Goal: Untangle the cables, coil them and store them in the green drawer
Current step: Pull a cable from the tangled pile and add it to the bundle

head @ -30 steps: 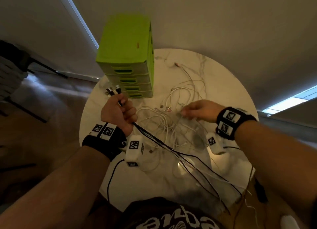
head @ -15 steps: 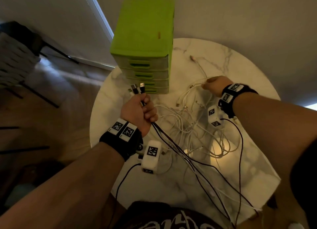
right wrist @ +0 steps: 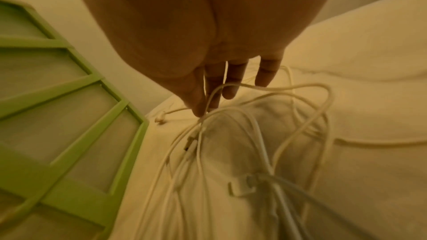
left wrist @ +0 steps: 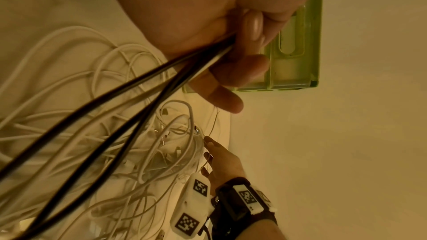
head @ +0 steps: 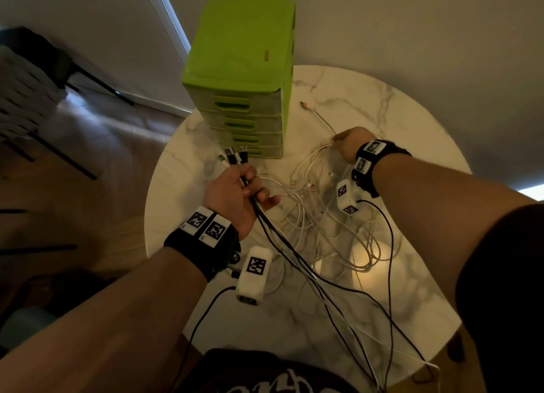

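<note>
Black cables [head: 294,257] bunched by their plugs in the left hand [head: 235,192].
Right hand [head: 348,144] pinches a white cable [right wrist: 231,116] from the bench [head: 382,104] tangle, likely to free it.

The drawer unit [head: 241,77] stands on the far side of the table [head: 412,133], with the loose cables [head: 318,216] lying before it and to its right. My left hand [head: 235,195] sits left of that tangle, my right hand [head: 348,144] at its far edge.
</note>
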The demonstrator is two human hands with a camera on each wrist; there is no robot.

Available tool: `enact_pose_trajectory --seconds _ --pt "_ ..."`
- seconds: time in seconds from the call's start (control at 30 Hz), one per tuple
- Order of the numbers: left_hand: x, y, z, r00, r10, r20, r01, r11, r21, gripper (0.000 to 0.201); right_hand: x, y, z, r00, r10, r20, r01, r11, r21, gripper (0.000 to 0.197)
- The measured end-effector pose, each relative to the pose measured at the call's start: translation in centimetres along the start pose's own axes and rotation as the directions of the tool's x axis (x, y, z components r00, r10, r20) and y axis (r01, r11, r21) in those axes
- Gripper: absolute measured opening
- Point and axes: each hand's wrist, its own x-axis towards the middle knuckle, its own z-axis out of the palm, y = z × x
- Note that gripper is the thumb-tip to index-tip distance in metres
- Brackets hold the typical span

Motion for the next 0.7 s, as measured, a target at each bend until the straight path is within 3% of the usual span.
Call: enact_pose_trajectory --seconds 0.13,0.23,0.3,0.37,0.53,0.7 --pt "0.1 0.2 0.1 1.000 0.007 -0.011 -0.007 1.000 0.004 0.035 -0.7 0.1 -0.1 0.979 0.055 -0.198 0.023 0.927 0.375 0.017" --pt "0.4 0.1 0.2 1.000 0.012 -0.015 -0.012 0.999 0.030 0.031 -2.4 0.0 -0.4 0.974 0.075 -0.212 0.060 0.821 0.568 0.030" --pt "0.4 -0.2 0.4 1.000 -0.006 0.000 0.006 1.000 0.026 0.028 -3.7 -0.4 -0.8 0.983 0.071 -0.169 0.051 0.781 0.622 0.030" --pt "0.2 -0.4 0.6 0.999 -0.025 0.030 0.025 1.000 0.013 0.025 -5.3 -1.1 -1.6 0.987 0.032 -0.160 0.082 0.753 0.652 0.016" --pt "-1.3 -1.3 1.6 0.995 -0.019 0.095 0.022 0.999 -0.027 0.023 -9.6 -1.5 -5.1 0.937 -0.010 -0.349 0.240 0.746 0.621 0.022" --pt "-3.1 -2.0 3.0 0.990 0.032 0.137 -0.031 0.999 -0.005 0.022 -15.3 -3.5 -10.6 0.887 -0.166 -0.431 0.446 0.554 0.703 0.027"
